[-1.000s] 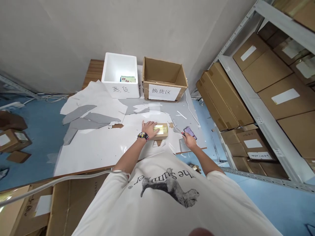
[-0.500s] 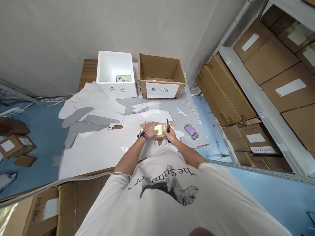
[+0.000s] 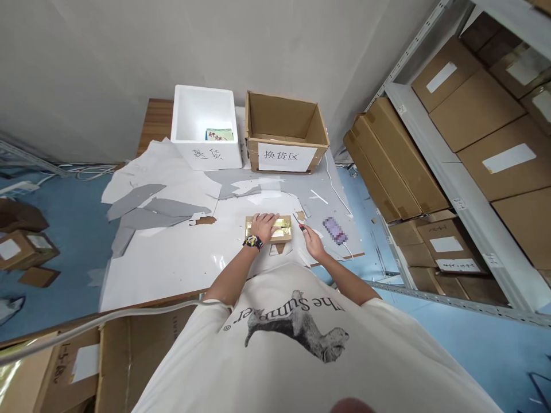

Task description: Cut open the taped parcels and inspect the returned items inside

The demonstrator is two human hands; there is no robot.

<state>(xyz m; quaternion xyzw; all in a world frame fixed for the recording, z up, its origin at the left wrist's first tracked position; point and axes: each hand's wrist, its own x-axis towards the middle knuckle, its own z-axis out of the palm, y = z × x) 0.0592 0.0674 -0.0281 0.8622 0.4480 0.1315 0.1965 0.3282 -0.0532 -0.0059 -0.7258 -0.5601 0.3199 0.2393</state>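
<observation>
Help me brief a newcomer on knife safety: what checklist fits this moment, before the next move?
1. Left hand steadying the small box: ok, resting on top.
2. Knife gripped: ok, in the right hand.
3. Blade apart from the left hand: ok.
4. Phone apart from the knife: ok, further right.
5. Table free of paper scraps: not ok.
6. Tape fully cut: cannot tell.

Table [image 3: 155, 123] with foam bin [image 3: 215, 163], open carton [image 3: 284, 119], taped parcel [image 3: 284, 224]
</observation>
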